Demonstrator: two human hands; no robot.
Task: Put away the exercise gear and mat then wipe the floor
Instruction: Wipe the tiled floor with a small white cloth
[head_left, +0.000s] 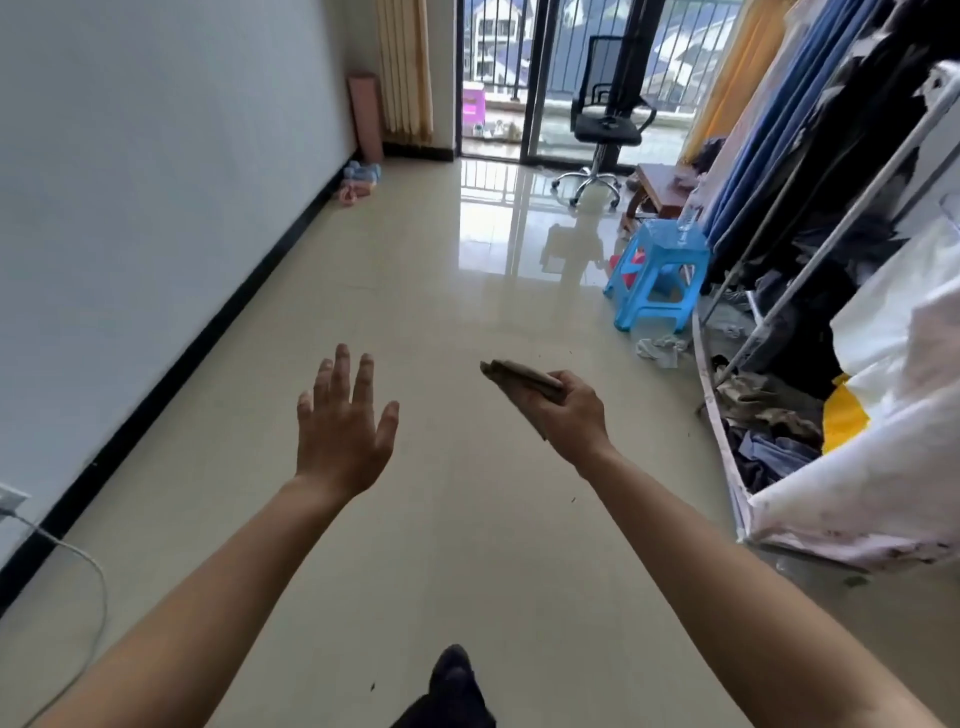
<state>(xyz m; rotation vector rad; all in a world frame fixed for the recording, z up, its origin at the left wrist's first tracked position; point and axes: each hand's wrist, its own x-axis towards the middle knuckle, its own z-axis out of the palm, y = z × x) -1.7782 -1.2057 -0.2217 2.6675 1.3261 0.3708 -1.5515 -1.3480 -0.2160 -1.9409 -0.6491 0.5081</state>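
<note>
Fingers of our left hand (343, 431) spread wide, holding nothing; our right hand (571, 410) grips a folded brown cloth (519, 372) above the tiled floor (415, 291).

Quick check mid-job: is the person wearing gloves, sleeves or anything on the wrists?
No. The left hand and right hand are bare, without gloves or visible rings. The left forearm and right forearm are uncovered down to the frame edge: no sleeves, watch or band on either wrist.
</note>
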